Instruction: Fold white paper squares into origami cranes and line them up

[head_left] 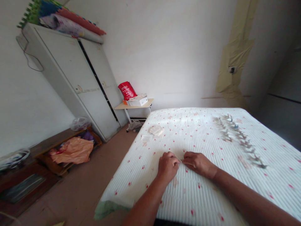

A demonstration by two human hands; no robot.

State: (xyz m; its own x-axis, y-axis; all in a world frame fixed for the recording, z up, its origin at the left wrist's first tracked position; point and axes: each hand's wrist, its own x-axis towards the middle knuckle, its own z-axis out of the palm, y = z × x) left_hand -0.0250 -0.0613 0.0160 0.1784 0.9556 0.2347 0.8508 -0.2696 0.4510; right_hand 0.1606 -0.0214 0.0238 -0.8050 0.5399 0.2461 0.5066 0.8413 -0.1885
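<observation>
My left hand [168, 166] and my right hand [198, 163] meet low over the bed, their fingertips almost touching. Both have curled fingers that pinch a small pale piece of paper [180, 161] from either side; most of it is hidden by the fingers. Beyond the left hand lies a loose pile of thin paper pieces [156, 130], with a flat printed sheet [146, 138] beside it. To the right, several small greyish folded figures [245, 142] stand in slanting rows, blurred in detail.
A white quilted bedspread [185, 131] with red dots covers the bed. Against the wall, a small table [135, 106] carries a red bag [127, 90] and a white box [138, 101]. Left are a grey wardrobe [70, 75] and a low wooden cabinet [42, 153] with an orange plastic bag [72, 150].
</observation>
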